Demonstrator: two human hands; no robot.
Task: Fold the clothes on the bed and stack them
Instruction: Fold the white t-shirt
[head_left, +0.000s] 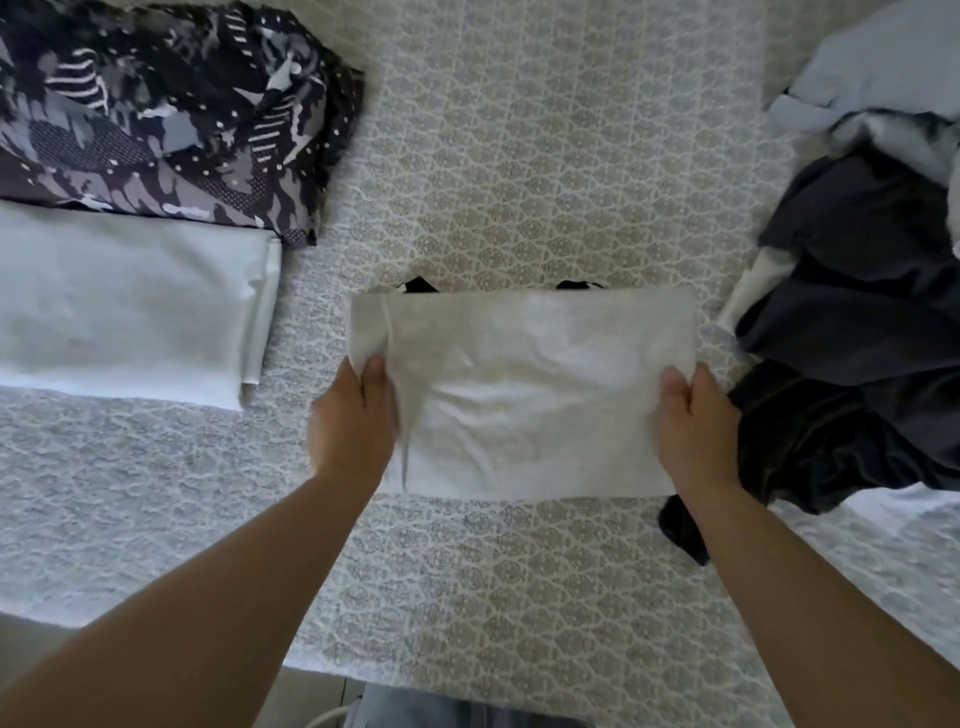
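While a folded white cloth (124, 306) lies at far left on the bed (519, 156), the left hand (353, 421) grips the left edge of the white garment (524, 395). Its right edge is pinched by the right hand (696, 421), just beside a dark clothes pile (857, 332).

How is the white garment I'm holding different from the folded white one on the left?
The white garment in the middle is gripped by both hands, left hand and right hand; the folded white cloth at left lies untouched. The held one looks wrinkled with black fabric peeking behind; the other lies smooth. Both are white, on the patterned bedspread.
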